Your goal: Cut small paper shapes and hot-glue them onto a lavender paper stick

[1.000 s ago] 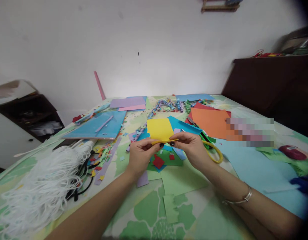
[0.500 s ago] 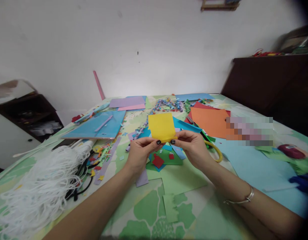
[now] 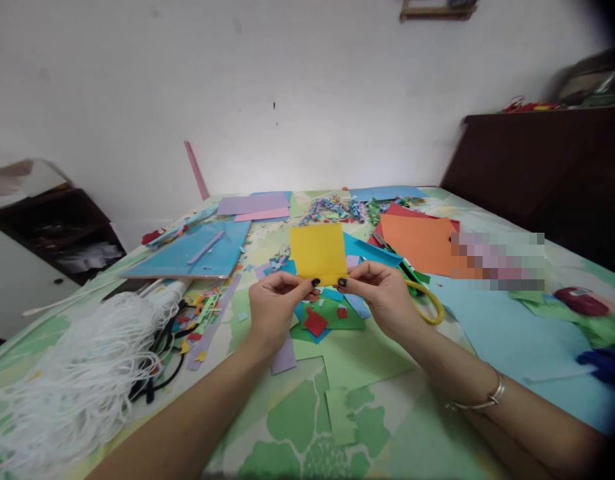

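Observation:
A yellow sheet of paper [image 3: 318, 249] stands upright above the table, its bottom edge folded or rolled into a narrow band. My left hand [image 3: 274, 303] pinches the lower left corner between thumb and fingers. At the lower right, my right hand [image 3: 380, 293] pinches the same band, its thumb close to the left one. Beneath the hands lie a green paper piece [image 3: 347, 319], a red paper scrap [image 3: 315, 323] and blue paper strips. Scissors with yellow handles [image 3: 437, 313] rest just beyond my right wrist, partly hidden by it.
White cord [image 3: 87, 373] is heaped at the left, near a blue sheet pack [image 3: 187, 250]. Orange paper [image 3: 417, 243] and light blue paper [image 3: 512, 340] lie to the right. Curled paper strips [image 3: 332, 208] sit at the back. A dark cabinet [image 3: 542, 173] borders the table's right.
The yellow paper has shifted slightly left and tilted a little. My left hand has moved slightly left, and both hands still grip the bottom edge.

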`<state>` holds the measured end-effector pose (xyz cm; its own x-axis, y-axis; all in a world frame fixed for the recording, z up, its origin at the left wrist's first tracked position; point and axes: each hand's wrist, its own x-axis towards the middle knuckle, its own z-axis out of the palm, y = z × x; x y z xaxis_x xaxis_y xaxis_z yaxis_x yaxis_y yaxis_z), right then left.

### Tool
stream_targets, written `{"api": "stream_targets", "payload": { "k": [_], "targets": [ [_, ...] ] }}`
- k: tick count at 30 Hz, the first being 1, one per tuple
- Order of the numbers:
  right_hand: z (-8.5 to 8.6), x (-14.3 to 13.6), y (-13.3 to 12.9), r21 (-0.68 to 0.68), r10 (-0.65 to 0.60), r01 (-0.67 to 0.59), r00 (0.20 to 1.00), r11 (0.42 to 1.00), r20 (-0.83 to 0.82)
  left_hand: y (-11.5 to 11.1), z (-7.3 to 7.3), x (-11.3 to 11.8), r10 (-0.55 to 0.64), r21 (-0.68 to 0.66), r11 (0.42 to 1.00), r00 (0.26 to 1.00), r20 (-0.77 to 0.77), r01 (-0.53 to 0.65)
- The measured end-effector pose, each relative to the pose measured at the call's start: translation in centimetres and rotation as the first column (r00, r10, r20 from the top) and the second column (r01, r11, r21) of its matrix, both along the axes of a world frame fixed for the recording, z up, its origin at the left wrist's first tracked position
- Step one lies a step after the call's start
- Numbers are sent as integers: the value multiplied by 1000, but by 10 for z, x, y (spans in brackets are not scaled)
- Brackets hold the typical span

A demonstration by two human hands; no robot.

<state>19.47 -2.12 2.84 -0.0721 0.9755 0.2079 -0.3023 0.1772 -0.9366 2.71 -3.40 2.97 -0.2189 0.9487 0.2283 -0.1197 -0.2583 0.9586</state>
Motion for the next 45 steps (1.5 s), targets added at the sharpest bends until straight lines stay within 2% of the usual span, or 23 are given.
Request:
{"api": "stream_targets", "payload": {
  "k": [9, 16, 24, 30, 35, 37, 42, 45],
  "targets": [
    [0, -1, 0, -41, -27, 28, 999, 999, 22, 2, -4, 0, -11, -54, 998, 999, 31, 13],
    [1, -2, 0, -24, -35, 35, 999, 999, 14, 3, -3, -1, 14, -37, 999, 998, 66, -11],
    [-1, 1, 0, -28, -39, 39, 999, 999, 9, 4, -3, -4, -82, 24, 996, 995, 58, 81],
    [-1, 0, 0, -41, -20, 19, 1000, 999, -24, 6, -5, -4, -41, -35, 998, 995, 87, 44],
    [0, -1, -1, -47, -50, 51, 999, 998, 9, 6, -6, -4, -47, -43, 998, 996, 72, 50],
    [1, -1, -1, -24, -55, 56, 998, 998, 36, 6, -6, -4, -75, -37, 996, 993, 93, 78],
    [0, -1, -3, 21, -78, 77, 990, 997, 115, 6, -6, -2, -266, -58, 959, 949, 171, 279],
    [-1, -1, -3, 30, -69, 66, 989, 997, 131, 5, -6, -1, -282, -61, 954, 950, 133, 292]
  ]
}}
